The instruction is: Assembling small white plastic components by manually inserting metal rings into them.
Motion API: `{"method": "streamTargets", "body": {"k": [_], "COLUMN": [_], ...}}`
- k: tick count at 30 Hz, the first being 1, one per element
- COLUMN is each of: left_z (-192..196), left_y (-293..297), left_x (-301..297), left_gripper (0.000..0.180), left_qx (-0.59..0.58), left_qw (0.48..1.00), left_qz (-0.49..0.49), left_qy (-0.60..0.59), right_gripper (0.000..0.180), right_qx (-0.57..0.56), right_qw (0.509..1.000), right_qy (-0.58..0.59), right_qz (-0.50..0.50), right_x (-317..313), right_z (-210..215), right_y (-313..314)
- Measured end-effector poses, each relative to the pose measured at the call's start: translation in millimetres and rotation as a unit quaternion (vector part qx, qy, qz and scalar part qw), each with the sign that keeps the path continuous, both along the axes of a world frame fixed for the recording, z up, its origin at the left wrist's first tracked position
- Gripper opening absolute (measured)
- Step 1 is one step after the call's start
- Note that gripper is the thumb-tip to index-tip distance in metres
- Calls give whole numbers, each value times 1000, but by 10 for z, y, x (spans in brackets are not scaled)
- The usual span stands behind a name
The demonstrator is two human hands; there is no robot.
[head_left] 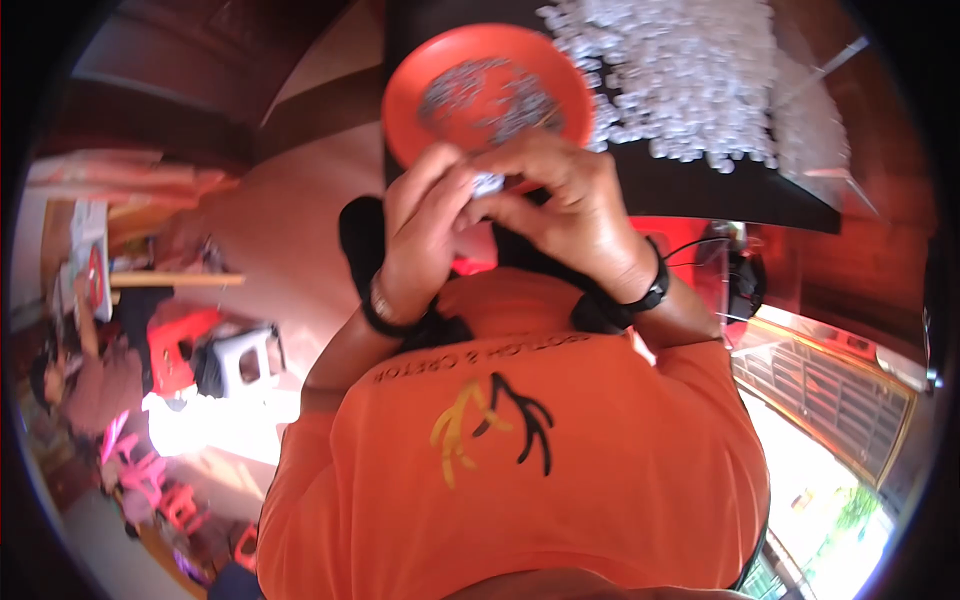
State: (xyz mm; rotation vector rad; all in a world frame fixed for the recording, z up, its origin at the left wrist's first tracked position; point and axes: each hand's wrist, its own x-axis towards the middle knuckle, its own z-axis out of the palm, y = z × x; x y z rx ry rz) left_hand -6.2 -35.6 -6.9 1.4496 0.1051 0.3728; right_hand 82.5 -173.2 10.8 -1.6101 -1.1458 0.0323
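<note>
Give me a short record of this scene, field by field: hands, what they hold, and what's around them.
left hand: fingers pinching a small clear piece, together with the right
right hand: fingers meeting the left over the same piece
wrists: dark bands on both
orange dish: just beyond the hands, holding small silvery parts
pile of clear pieces: on a black tray, right of the dish
clothing: orange shirt
</note>
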Motion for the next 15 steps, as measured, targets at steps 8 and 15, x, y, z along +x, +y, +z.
{"method": "streamTargets", "body": {"k": [8,15], "left_z": [20,19], "left_y": [71,81], "left_x": [-10,31], "left_gripper": [21,20], "left_qx": [-11,-18], "left_qw": [999,999], "left_qz": [-38,-29], "left_qy": [12,12], "right_gripper": [24,39], "right_qx": [0,-202], "right_qw": [848,565], "right_qy": [-247,-520], "right_qz": [-470,-608], "right_x": [835,1981], "right_z": [819,1238], "right_y": [-1086,-2227]}}
